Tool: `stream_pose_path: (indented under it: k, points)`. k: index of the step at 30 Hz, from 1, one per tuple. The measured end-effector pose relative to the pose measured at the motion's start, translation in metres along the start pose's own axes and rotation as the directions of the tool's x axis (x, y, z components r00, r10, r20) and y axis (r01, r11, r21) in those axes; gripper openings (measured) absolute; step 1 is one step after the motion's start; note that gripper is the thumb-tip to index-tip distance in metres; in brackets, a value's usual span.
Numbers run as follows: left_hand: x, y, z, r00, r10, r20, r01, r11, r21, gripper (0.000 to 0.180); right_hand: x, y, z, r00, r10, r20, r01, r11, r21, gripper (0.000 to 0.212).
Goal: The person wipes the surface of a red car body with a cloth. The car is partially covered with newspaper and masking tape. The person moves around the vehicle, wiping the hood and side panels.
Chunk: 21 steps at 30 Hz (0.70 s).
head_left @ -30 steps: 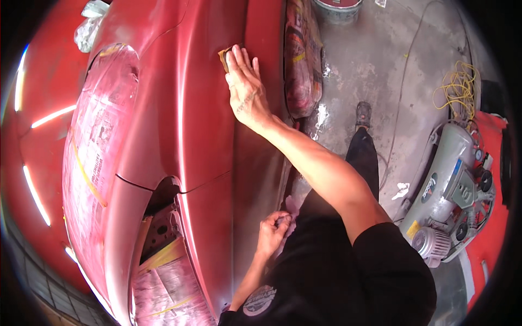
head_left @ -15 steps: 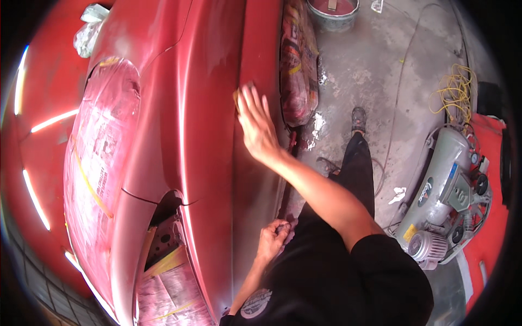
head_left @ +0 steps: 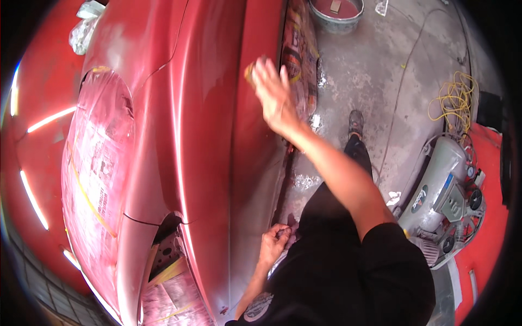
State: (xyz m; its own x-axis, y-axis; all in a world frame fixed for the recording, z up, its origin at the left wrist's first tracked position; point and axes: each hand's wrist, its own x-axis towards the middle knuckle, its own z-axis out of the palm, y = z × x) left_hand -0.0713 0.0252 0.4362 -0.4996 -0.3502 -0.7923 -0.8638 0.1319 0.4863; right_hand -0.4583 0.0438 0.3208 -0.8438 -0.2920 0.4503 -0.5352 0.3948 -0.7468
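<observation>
My right hand [head_left: 276, 100] lies nearly flat against the side of a red car body [head_left: 209, 146]. Under its fingertips shows the edge of a yellow-brown sanding pad [head_left: 249, 73], pressed to the panel; the rest is hidden by the fingers. Lower down, beside the panel's edge, my left hand [head_left: 273, 244] is closed with fingers curled in. A dark pinkish shape shows next to its fingers, and whether that is in the grip I cannot make out. Around the panel, paper masking with yellow tape covers a long window-like area [head_left: 100, 163] and a wheel [head_left: 300, 60].
A bucket of reddish liquid [head_left: 341, 22] stands on the grey concrete floor [head_left: 370, 70], with a small block in it. At right are a grey air compressor [head_left: 435, 190] and a coiled yellow hose [head_left: 455, 100]. A masked opening [head_left: 171, 293] lies at lower left.
My right hand has slid forward and a little to the right along the panel, with the pad under it. My left hand stays in nearly the same place. The view has shifted slightly.
</observation>
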Motion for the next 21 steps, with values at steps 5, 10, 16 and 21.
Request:
stream_pose_path:
  k: [5, 10, 16, 21]
  points:
    - [0.008, 0.005, 0.003, 0.997, 0.065, -0.040, -0.059, 0.991, 0.123, 0.019, 0.087, 0.039, -0.007, 0.993, 0.067, -0.102, -0.060, 0.996, 0.073, 0.050]
    - [0.019, 0.021, 0.018, 0.997, 0.053, -0.054, -0.049, 0.996, 0.072, 0.021, 0.098, 0.052, -0.006, 0.995, -0.102, 0.009, 0.102, 0.995, -0.018, 0.053]
    - [0.025, 0.047, 0.035, 0.997, 0.044, -0.058, -0.040, 0.996, 0.079, 0.019, 0.190, 0.098, -0.025, 0.996, -0.084, 0.029, 0.088, 0.981, -0.172, 0.056]
    - [0.032, 0.077, 0.044, 0.997, 0.071, -0.036, -0.071, 0.997, -0.001, 0.019, 0.163, 0.085, -0.030, 0.973, -0.210, 0.096, 0.229, 0.928, -0.293, 0.058]
